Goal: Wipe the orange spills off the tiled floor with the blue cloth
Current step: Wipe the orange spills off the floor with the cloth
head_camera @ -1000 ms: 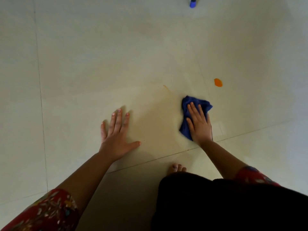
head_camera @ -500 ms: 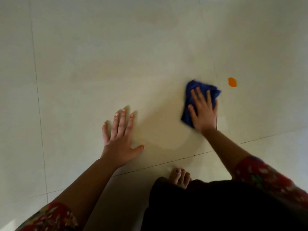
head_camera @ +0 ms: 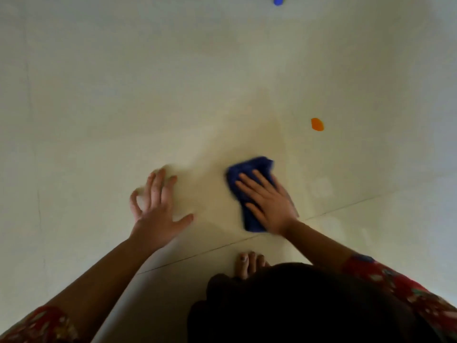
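Observation:
My right hand [head_camera: 268, 203] lies flat on the crumpled blue cloth [head_camera: 249, 169], pressing it to the pale tiled floor [head_camera: 173, 95] near the middle of the view. One small orange spill [head_camera: 317, 124] sits on the tile beyond and to the right of the cloth, apart from it. My left hand [head_camera: 157, 211] rests palm-down on the floor to the left of the cloth, fingers spread, holding nothing. It looks blurred. A faint yellowish smear surrounds the cloth.
A grout line [head_camera: 346, 206] runs diagonally just below both hands. My bare toes [head_camera: 249, 264] and dark-clothed knee [head_camera: 309, 305] are at the bottom centre. A small blue object [head_camera: 278, 0] shows at the top edge.
The cloth under my right hand has slid back and to the left, away from the orange spill. My left hand has shifted slightly and is blurred.

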The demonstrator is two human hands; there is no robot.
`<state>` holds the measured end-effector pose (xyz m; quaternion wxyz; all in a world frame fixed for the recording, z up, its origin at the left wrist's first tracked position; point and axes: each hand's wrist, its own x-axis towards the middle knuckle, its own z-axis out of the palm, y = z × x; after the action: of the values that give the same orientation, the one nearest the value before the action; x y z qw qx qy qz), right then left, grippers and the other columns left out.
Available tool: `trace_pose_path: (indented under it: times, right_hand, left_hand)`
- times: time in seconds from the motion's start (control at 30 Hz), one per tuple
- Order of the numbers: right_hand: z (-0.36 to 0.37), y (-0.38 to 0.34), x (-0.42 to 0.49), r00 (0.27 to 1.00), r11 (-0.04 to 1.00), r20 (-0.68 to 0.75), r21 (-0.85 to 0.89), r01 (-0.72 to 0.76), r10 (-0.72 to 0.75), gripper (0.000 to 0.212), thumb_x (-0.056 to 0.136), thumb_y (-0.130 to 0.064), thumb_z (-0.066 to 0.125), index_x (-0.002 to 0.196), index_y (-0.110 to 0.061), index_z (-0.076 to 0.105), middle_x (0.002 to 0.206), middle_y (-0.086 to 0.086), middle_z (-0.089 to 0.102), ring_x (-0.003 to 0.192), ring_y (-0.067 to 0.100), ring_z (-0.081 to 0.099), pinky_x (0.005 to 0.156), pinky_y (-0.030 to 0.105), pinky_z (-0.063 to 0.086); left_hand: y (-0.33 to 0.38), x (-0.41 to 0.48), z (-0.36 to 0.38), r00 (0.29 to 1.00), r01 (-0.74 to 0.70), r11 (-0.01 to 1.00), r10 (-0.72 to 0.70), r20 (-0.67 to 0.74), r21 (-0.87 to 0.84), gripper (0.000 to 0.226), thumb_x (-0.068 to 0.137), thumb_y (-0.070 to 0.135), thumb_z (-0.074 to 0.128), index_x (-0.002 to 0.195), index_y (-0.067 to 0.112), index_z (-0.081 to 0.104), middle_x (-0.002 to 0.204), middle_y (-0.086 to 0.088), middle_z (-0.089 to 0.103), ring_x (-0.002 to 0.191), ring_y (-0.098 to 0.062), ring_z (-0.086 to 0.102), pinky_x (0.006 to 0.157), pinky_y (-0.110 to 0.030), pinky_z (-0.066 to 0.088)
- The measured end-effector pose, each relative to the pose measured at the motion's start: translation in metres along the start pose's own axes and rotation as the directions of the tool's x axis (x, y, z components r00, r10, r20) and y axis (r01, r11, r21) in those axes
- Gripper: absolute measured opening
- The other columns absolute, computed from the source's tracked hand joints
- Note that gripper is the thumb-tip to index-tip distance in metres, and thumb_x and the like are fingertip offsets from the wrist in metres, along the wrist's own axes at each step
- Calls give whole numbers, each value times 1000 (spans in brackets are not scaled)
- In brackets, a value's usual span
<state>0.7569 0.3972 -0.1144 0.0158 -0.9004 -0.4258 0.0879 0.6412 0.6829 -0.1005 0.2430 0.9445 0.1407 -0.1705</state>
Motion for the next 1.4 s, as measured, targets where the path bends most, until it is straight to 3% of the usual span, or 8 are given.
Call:
trace_pose_path:
  times: [0.23, 0.43, 0.7, 0.87, 1.0, 1.17, 1.27, 1.4]
  right_hand:
    - [-4, 48, -20, 719, 719, -38, 93, -688, 693, 63, 94, -53, 11, 154, -30, 14, 161, -11, 11, 150, 20, 6, 118, 47, 9]
    - [4, 32, -95, 973, 971, 30, 70, -229, 227, 56, 101, -45, 22, 154, -32, 11, 162, -10, 11, 150, 20, 5, 120, 46, 3]
    - [-13, 161, -14, 407, 393, 12, 240, -888, 913, 57, 102, -46, 17, 154, -30, 0, 163, -9, -2, 150, 19, -4, 120, 49, 3]
    - [-4, 124, -55, 702, 695, -9, 152, -703, 712, 59, 99, -51, 15, 154, -35, 5, 160, -16, 2, 150, 14, -3, 121, 42, 0]
    - [-5, 187, -61, 425, 421, -27, 202, -884, 905, 59, 97, -49, 13, 154, -34, 13, 161, -12, 12, 150, 17, 4, 120, 44, 7]
    - [-36, 263, 31, 387, 330, -35, 596, -732, 922, 47, 104, -35, 29, 148, -20, 36, 158, 4, 28, 146, 23, 22, 118, 36, 15]
    - [-47, 255, 82, 500, 351, 7, 704, -618, 866, 51, 99, -40, 33, 141, -14, 47, 150, 13, 41, 137, 33, 38, 113, 41, 27]
    - [-24, 173, 66, 948, 940, -108, 204, -275, 300, 53, 99, -45, 24, 149, -29, 32, 157, -6, 29, 147, 23, 20, 117, 45, 18]
  left_hand:
    - [75, 37, 15, 976, -213, 976, 211, 56, 36, 98, 80, 71, 45, 153, 29, -5, 159, 7, -23, 146, -15, -21, 116, -50, -10]
    - [129, 41, 32, 927, -355, 935, 351, 135, 2, 100, 67, 72, 32, 153, 33, -1, 151, 15, -27, 146, -10, -18, 117, -44, -3]
    - [138, 87, 11, 945, -309, 950, 301, 129, 48, 92, 76, 64, 35, 153, 30, -2, 161, 8, -14, 148, -13, -13, 118, -42, -1]
    - [155, 116, 0, 936, -344, 938, 338, 98, 47, 90, 88, 49, 58, 154, 30, -1, 161, 8, -13, 148, -13, -14, 118, -43, -3]
    - [153, 132, 11, 946, -309, 946, 296, 129, 95, 99, 76, 71, 42, 152, 33, -8, 159, 9, -22, 144, -10, -22, 118, -45, -8]
    - [148, 134, 28, 955, -285, 946, 265, 135, 155, 104, 65, 80, 20, 146, 36, -27, 149, 14, -42, 136, -7, -41, 113, -43, -22]
    - [148, 132, 28, 958, -279, 945, 263, 110, 170, 103, 66, 79, 21, 147, 35, -27, 150, 13, -41, 137, -8, -40, 112, -42, -23]
    - [149, 133, 26, 958, -280, 938, 259, 123, 205, 104, 64, 80, 18, 146, 35, -28, 149, 13, -43, 137, -9, -40, 112, -42, -22]
